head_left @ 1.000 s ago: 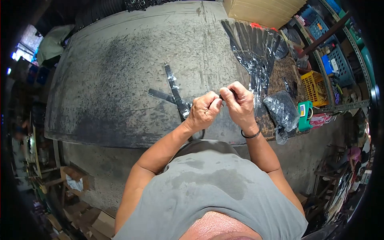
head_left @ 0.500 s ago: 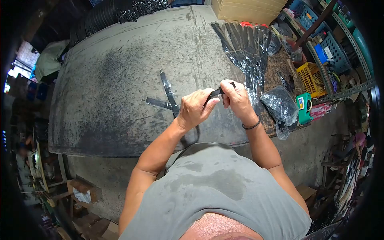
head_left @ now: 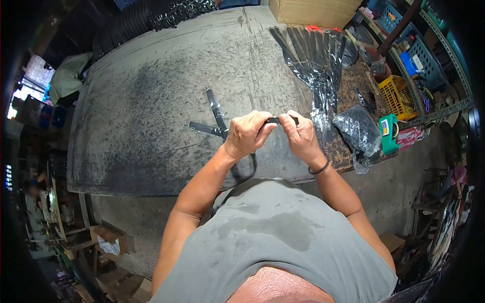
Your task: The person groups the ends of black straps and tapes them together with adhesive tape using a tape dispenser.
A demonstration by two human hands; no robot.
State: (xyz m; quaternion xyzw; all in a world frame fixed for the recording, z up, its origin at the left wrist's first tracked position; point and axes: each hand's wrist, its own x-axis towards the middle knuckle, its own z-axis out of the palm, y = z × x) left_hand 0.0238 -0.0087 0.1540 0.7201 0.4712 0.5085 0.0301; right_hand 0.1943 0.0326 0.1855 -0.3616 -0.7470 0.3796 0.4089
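Observation:
A narrow black strap [head_left: 273, 120] is stretched between my two hands, above the front part of the table. My left hand [head_left: 247, 132] is closed round one part of it, thumb pressed on the fingers. The other end is pinched by my right hand [head_left: 302, 134], with the thumb on top. A dark loop [head_left: 254, 164], seemingly the same strap, hangs below my left hand; how they join is hidden. Just left of that hand, two black strips [head_left: 216, 107] with shiny clear wrapping lie crossed on the table, partly covered by the hand.
The worn grey table [head_left: 166, 101] carries a fan of black strips in plastic [head_left: 313, 55]. A clear plastic bag [head_left: 357, 132] and a green tape dispenser [head_left: 389, 134] sit at right, near a yellow basket [head_left: 395, 97]. Behind are a cardboard box [head_left: 316, 11] and piled black straps [head_left: 126, 26].
The strap between my hands has gone from slanted to nearly level. My right hand has dropped slightly and turned. The whole view has shifted a little.

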